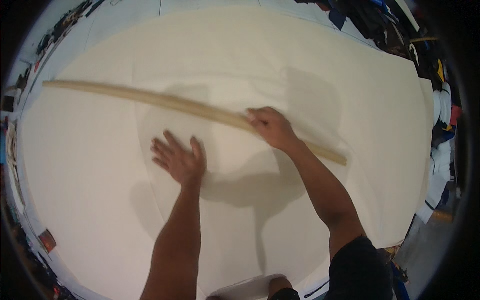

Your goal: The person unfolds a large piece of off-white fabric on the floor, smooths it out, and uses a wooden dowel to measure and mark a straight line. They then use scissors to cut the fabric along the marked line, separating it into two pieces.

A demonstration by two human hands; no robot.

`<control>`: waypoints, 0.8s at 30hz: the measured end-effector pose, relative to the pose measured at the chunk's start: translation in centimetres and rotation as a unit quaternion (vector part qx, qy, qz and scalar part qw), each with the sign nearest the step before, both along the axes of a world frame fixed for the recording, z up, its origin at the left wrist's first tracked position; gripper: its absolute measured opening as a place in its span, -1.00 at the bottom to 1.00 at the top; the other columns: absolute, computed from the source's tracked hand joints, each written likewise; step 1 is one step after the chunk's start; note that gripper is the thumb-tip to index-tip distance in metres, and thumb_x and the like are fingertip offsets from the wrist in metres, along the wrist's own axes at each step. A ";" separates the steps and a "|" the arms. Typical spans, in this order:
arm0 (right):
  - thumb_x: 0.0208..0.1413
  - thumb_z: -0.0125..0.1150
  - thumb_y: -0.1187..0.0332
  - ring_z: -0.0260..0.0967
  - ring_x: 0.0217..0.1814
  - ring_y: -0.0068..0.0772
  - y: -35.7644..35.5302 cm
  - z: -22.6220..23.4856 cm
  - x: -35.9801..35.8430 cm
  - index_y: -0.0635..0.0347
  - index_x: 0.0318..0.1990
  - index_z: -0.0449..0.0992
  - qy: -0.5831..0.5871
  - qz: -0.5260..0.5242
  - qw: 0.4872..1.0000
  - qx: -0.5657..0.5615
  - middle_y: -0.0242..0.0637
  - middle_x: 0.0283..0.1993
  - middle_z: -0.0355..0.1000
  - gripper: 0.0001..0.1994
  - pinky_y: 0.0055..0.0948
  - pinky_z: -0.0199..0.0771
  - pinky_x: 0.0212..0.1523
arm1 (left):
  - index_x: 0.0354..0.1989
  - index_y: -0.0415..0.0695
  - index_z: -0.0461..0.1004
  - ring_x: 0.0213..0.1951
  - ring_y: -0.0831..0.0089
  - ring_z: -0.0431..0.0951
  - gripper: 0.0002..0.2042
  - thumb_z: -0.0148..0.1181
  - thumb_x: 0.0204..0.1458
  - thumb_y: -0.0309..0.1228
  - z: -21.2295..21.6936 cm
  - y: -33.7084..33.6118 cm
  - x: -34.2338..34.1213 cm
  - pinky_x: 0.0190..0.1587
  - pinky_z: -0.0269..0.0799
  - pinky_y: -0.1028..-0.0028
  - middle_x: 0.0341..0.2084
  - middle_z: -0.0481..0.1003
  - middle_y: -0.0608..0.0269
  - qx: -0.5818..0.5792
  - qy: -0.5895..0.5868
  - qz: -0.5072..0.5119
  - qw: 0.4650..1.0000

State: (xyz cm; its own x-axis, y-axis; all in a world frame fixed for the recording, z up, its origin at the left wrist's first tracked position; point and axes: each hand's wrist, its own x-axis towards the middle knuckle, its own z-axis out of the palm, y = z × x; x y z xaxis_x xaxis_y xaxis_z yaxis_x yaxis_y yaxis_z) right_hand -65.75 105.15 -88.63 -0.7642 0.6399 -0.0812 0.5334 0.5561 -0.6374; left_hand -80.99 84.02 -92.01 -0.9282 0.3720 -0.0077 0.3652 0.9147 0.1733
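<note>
A wide cream-coloured sheet (240, 45), fabric or paper, covers most of the table in front of me. Across it slants a long, thin wooden strip (170, 101), running from the far left down to the right. My right hand (272, 127) is closed around the strip, right of its middle. Just on the near side of the strip, my left hand (181, 159) is over the sheet with its fingers spread and nothing in it. Whether the left palm presses on the sheet is hard to tell. Faint creases and arm shadows show on the sheet.
Dark cloth and bags (365, 20) are heaped beyond the far right corner. White rolled or folded material (440, 160) lies past the right edge. A small reddish-brown object (47, 240) sits at the left edge. Assorted items line the far left side.
</note>
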 end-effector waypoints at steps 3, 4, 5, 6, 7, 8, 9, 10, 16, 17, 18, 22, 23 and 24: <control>0.25 0.03 0.15 0.40 0.04 -0.11 8.7 -0.4 0.3 0.13 -0.02 0.51 0.054 -0.241 0.966 0.075 -0.12 -0.05 0.46 -0.69 -0.17 0.37 0.05 | 0.42 -0.15 -0.10 0.42 -0.15 -0.26 -0.23 -0.09 0.14 0.07 0.6 -0.6 -0.3 0.39 -0.40 -0.06 0.39 -0.20 -0.25 -0.036 -0.019 0.005 0.999; 0.26 0.02 0.13 0.34 0.12 -0.08 12.4 -0.8 1.5 0.12 0.05 0.47 -0.006 -0.235 0.934 0.269 -0.08 0.04 0.41 -0.65 -0.12 0.30 0.13 | 0.42 -0.15 -0.11 0.42 -0.15 -0.27 -0.22 -0.09 0.14 0.07 0.7 -0.3 0.2 0.39 -0.40 -0.06 0.39 -0.21 -0.25 -0.043 -0.028 0.005 0.999; 0.25 -0.06 -0.05 0.19 0.26 0.08 16.7 -2.2 3.4 0.02 0.24 0.31 -0.049 -0.290 0.923 0.247 0.01 0.24 0.24 -0.49 0.08 0.15 0.22 | 0.42 -0.15 -0.12 0.42 -0.15 -0.28 -0.22 -0.09 0.13 0.06 0.8 0.0 0.9 0.39 -0.41 -0.07 0.39 -0.21 -0.25 -0.045 -0.046 -0.001 0.998; 0.23 -0.10 -0.12 0.14 0.29 0.15 19.8 -3.2 4.0 -0.02 0.28 0.25 -0.113 -0.302 0.917 0.235 0.03 0.28 0.18 -0.43 0.14 0.11 0.23 | 0.42 -0.16 -0.12 0.42 -0.15 -0.29 -0.21 -0.09 0.13 0.06 0.9 0.4 0.8 0.39 -0.42 -0.07 0.39 -0.22 -0.25 -0.049 -0.055 0.000 0.997; 0.21 -0.15 -0.20 0.09 0.32 0.21 22.5 -3.8 4.2 -0.06 0.32 0.18 -0.172 -0.313 0.907 0.224 0.06 0.32 0.11 -0.37 0.20 0.06 0.25 | 0.42 -0.16 -0.13 0.42 -0.15 -0.29 -0.21 -0.08 0.13 0.06 0.9 0.8 0.6 0.38 -0.42 -0.07 0.39 -0.23 -0.25 -0.049 -0.061 0.002 0.997; 0.19 -0.19 -0.27 0.03 0.35 0.27 24.2 -4.0 3.3 -0.11 0.37 0.12 -0.233 -0.323 0.893 0.210 0.08 0.37 0.05 -0.31 0.26 0.01 0.26 | 0.42 -0.17 -0.13 0.42 -0.16 -0.29 -0.21 -0.08 0.12 0.06 0.8 0.9 0.3 0.38 -0.42 -0.08 0.39 -0.23 -0.25 -0.051 -0.059 -0.001 0.997; 0.18 -0.22 -0.30 -0.02 0.37 0.30 25.8 -4.5 2.1 -0.15 0.39 0.07 -0.254 -0.326 0.886 0.210 0.08 0.39 -0.01 -0.28 0.29 -0.02 0.26 | 0.42 -0.17 -0.13 0.42 -0.16 -0.29 -0.20 -0.07 0.12 0.06 0.5 1.1 0.0 0.38 -0.42 -0.09 0.39 -0.23 -0.26 -0.053 -0.058 -0.004 0.997; 0.16 -0.25 -0.34 -0.07 0.39 0.32 26.2 -5.2 0.5 -0.19 0.41 0.02 -0.274 -0.326 0.881 0.207 0.08 0.42 -0.06 -0.26 0.33 -0.06 0.26 | 0.42 -0.17 -0.13 0.42 -0.17 -0.29 -0.20 -0.06 0.11 0.06 0.3 0.6 0.1 0.38 -0.42 -0.10 0.39 -0.23 -0.26 -0.059 -0.056 -0.003 0.997; 0.13 -0.16 -0.32 0.04 0.38 0.10 29.2 -1.7 -1.5 -0.06 0.34 0.18 -0.345 -0.287 0.880 0.157 0.01 0.34 0.11 -0.26 0.15 -0.03 0.31 | 0.41 -0.19 -0.13 0.41 -0.21 -0.30 -0.19 -0.07 0.10 0.04 0.4 0.5 -0.5 0.36 -0.43 -0.14 0.38 -0.22 -0.32 -0.068 -0.057 -0.003 0.996; 0.12 -0.13 -0.32 0.08 0.37 0.05 29.9 -1.4 -1.4 -0.02 0.32 0.23 -0.362 -0.292 0.874 0.139 -0.01 0.32 0.15 -0.26 0.12 -0.02 0.32 | 0.41 -0.20 -0.13 0.41 -0.22 -0.30 -0.20 -0.08 0.10 0.04 0.2 0.5 -0.4 0.36 -0.43 -0.15 0.37 -0.22 -0.33 -0.067 -0.052 -0.005 0.996; 0.10 -0.10 -0.32 0.10 0.36 0.01 30.7 -1.4 -1.8 0.00 0.29 0.26 -0.298 -0.293 0.883 0.213 -0.03 0.30 0.18 -0.26 0.10 -0.01 0.31 | 0.42 -0.18 -0.15 0.41 -0.21 -0.32 -0.18 -0.06 0.08 0.04 0.0 0.5 -0.2 0.36 -0.45 -0.15 0.38 -0.25 -0.31 -0.061 -0.059 -0.003 0.996; 0.05 -0.16 -0.42 -0.04 0.45 0.07 33.1 -2.8 -7.3 -0.08 0.36 0.16 -0.181 -0.243 0.914 0.270 -0.01 0.38 0.07 -0.17 0.18 -0.14 0.36 | 0.43 -0.14 -0.20 0.41 -0.22 -0.36 -0.14 -0.02 0.04 0.04 -0.1 0.5 -0.4 0.36 -0.48 -0.15 0.39 -0.31 -0.29 -0.057 -0.076 -0.005 0.995; 0.05 -0.22 -0.45 -0.11 0.48 0.10 32.9 -3.1 -9.8 -0.14 0.39 0.09 -0.240 -0.246 0.908 0.238 0.01 0.43 -0.01 -0.15 0.21 -0.19 0.38 | 0.43 -0.14 -0.20 0.41 -0.23 -0.35 -0.14 -0.02 0.04 0.03 0.0 0.6 -0.5 0.36 -0.48 -0.16 0.39 -0.31 -0.29 -0.056 -0.078 -0.002 0.995; 0.04 -0.26 -0.47 -0.15 0.49 0.12 33.3 -3.2 -11.3 -0.17 0.41 0.05 -0.260 -0.256 0.907 0.211 0.01 0.45 -0.05 -0.14 0.24 -0.21 0.38 | 0.43 -0.16 -0.17 0.41 -0.24 -0.33 -0.16 -0.03 0.05 0.04 -0.1 0.7 -0.4 0.35 -0.45 -0.17 0.39 -0.28 -0.30 -0.055 -0.071 -0.005 0.996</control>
State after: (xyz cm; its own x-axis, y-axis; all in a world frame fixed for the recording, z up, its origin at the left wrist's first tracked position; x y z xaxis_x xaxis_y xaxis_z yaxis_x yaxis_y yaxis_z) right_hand -77.05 138.49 -91.84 -0.2866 0.9580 -0.0100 0.9580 0.2865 -0.0146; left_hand -81.42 84.76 -92.16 -0.9113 0.3703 -0.1802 0.3527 0.9277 0.1228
